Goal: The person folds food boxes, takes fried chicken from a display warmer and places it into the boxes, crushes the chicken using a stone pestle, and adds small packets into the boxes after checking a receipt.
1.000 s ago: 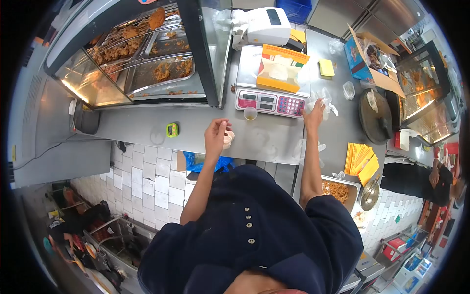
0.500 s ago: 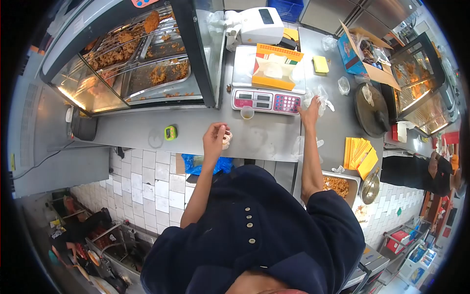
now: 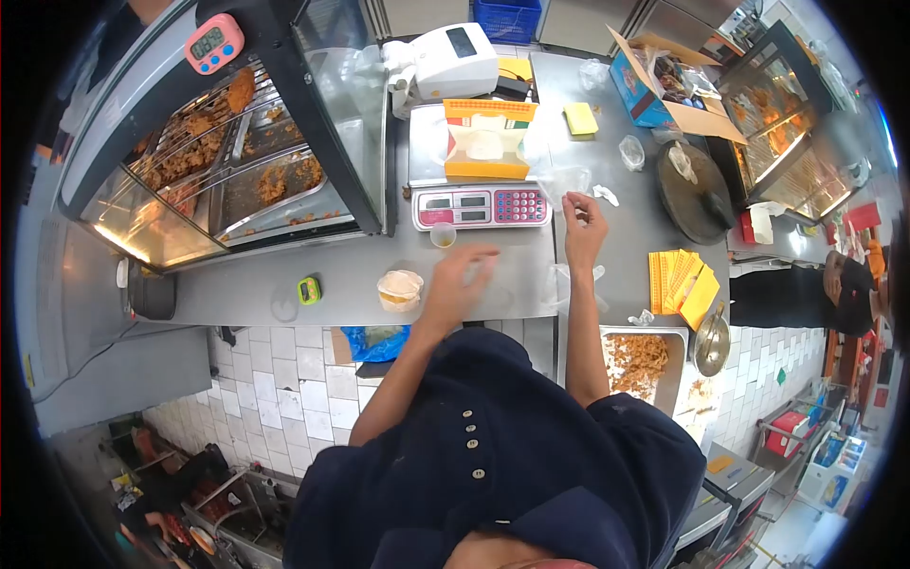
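My left hand (image 3: 460, 284) is over the steel counter, slightly blurred, fingers apart with nothing in them. Left of it sits a pale paper-wrapped food item (image 3: 400, 290). My right hand (image 3: 585, 229) has its fingers drawn together at a thin clear plastic bag (image 3: 567, 178), right of the scale's keypad. On the weighing scale (image 3: 482, 206) stands an open yellow-orange box (image 3: 488, 169) with a whitish lining. A small clear cup (image 3: 443, 235) touches the front of the scale. Another crumpled clear plastic piece (image 3: 561, 284) lies beside my right forearm.
A heated display case (image 3: 374, 190) of fried food stands at left, a green timer (image 3: 309, 290) before it. At right are a dark round lid (image 3: 684, 194), yellow packets (image 3: 675, 284), a tray of fried pieces (image 3: 678, 365) and an open carton (image 3: 645, 90). Another person's dark clothing (image 3: 777, 299) shows farther right.
The view has shifted, moving the scene left. My left hand has left the paper-wrapped item and moved right, opening. My right hand has drawn slightly back, with its fingers closing at the plastic.
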### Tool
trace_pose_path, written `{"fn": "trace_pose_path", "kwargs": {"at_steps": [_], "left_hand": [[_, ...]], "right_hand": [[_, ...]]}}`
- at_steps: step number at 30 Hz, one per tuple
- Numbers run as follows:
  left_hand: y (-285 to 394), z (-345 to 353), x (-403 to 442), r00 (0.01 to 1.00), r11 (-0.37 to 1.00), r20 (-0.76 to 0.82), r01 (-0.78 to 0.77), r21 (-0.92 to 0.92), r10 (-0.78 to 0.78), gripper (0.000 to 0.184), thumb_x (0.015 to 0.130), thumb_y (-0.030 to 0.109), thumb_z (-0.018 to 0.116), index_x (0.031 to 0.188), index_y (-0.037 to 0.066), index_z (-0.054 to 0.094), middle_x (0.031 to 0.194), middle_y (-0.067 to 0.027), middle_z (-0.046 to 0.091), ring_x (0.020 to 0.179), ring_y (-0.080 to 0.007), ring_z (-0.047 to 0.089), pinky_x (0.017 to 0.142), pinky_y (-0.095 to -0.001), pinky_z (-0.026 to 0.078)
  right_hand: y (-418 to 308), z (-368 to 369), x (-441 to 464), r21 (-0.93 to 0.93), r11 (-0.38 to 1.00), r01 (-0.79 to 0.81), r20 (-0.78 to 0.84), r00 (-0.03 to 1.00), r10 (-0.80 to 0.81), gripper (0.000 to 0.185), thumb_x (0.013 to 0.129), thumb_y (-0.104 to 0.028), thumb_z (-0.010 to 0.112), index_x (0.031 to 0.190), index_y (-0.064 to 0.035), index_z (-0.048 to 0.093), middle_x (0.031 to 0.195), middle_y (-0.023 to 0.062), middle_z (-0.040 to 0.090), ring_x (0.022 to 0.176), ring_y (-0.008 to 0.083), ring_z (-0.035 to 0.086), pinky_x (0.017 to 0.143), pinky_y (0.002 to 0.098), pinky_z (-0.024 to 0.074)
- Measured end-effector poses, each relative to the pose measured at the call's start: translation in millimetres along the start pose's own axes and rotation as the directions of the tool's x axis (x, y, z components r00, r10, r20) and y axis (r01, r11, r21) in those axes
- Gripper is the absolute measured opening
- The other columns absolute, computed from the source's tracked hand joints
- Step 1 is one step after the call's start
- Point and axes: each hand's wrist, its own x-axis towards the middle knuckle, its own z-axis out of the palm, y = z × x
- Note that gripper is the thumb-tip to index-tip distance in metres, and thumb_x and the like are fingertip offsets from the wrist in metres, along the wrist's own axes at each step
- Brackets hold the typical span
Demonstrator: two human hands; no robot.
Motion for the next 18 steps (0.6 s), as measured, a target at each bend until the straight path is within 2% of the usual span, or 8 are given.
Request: {"fn": "trace_pose_path", "kwargs": {"at_steps": [3,7,9,12,14,15,16,18], "left_hand": [[35,41,40,0.968,0.971,0.084,-0.235,-0.037,0.237,0.023,0.092,0.007,0.064,0.114,0.002,0.068,0.112,-0.0147,0.070,0.105,-0.0326,0.066,0.091,-0.0386,0.051],[19,89,97,0.933,0.945,0.169,-0.298,-0.134,0.319,0.025,0.087,0.006,0.065,0.110,0.001,0.068,0.105,-0.0195,0.069,0.104,-0.0370,0.065,0.088,-0.0413,0.051],[2,104,115,0.881,0.959,0.468,-0.187,0.213,0.068,0.024,0.084,0.004,0.065,0.108,-0.001,0.070,0.101,-0.0199,0.070,0.098,-0.0373,0.067,0.084,-0.0415,0.053],[-8,120,111,0.869,0.987,0.468,-0.147,-0.067,0.161,0.023,0.086,0.001,0.062,0.106,-0.001,0.071,0.096,-0.0178,0.072,0.090,-0.0331,0.071,0.079,-0.0396,0.054],[-27,132,102,0.896,0.981,0.434,-0.002,-0.196,0.089,0.031,0.099,0.023,0.056,0.118,0.004,0.070,0.110,-0.0123,0.073,0.101,-0.0247,0.069,0.085,-0.0388,0.051],[-16,126,95,0.893,0.760,0.431,0.367,-0.536,-0.128,0.042,0.102,0.033,0.049,0.129,0.004,0.062,0.123,-0.0116,0.067,0.111,-0.0235,0.063,0.095,-0.0378,0.047],[-8,119,88,0.799,0.306,0.508,0.596,-0.743,-0.321,0.053,0.106,0.044,0.042,0.139,0.005,0.055,0.137,-0.0110,0.061,0.122,-0.0222,0.058,0.105,-0.0367,0.044],[-3,104,75,0.772,0.204,0.540,0.619,-0.758,-0.335,0.062,0.107,0.051,0.031,0.146,0.005,0.046,0.145,-0.0104,0.054,0.131,-0.0216,0.051,0.110,-0.0359,0.038]], "right_hand": [[-31,-18,-10,0.048,0.995,-0.085,0.047,0.995,0.083,0.018,0.087,-0.011,0.075,0.101,-0.0023,0.067,0.096,0.0092,0.071,0.083,0.0174,0.065,0.070,0.0308,0.0477],[-66,-45,-29,-0.032,0.993,0.115,0.053,0.992,-0.113,0.017,0.087,-0.008,0.074,0.099,-0.0053,0.062,0.103,0.0089,0.067,0.077,0.0166,0.062,0.063,0.0301,0.0451],[-76,-56,-39,-0.099,0.986,0.133,0.076,0.989,-0.126,0.022,0.086,-0.006,0.074,0.103,-0.0037,0.061,0.105,0.0104,0.066,0.082,0.0198,0.062,0.068,0.0321,0.0463],[-97,-61,-57,-0.205,0.955,0.213,-0.168,0.954,-0.248,0.029,0.084,-0.006,0.076,0.108,-0.0027,0.060,0.103,0.0101,0.066,0.089,0.0228,0.061,0.076,0.0338,0.0470],[-101,-58,-78,-0.243,0.950,0.198,-0.318,0.909,-0.271,0.028,0.081,-0.009,0.080,0.104,-0.0044,0.065,0.102,0.0072,0.066,0.090,0.0201,0.059,0.076,0.0336,0.0439],[-107,-58,-90,-0.276,0.937,0.213,-0.268,0.920,-0.288,0.028,0.079,-0.008,0.080,0.104,-0.0047,0.065,0.099,0.0085,0.066,0.092,0.0244,0.059,0.080,0.0358,0.0454],[-114,-56,-98,-0.306,0.924,0.228,-0.214,0.930,-0.300,0.029,0.078,-0.008,0.080,0.103,-0.0049,0.065,0.097,0.0098,0.066,0.094,0.0287,0.060,0.084,0.0381,0.0469],[-129,-42,-105,-0.353,0.898,0.265,-0.138,0.934,-0.330,0.026,0.075,-0.011,0.080,0.098,-0.0078,0.068,0.096,0.0083,0.067,0.093,0.0296,0.059,0.086,0.0413,0.0454]]}}
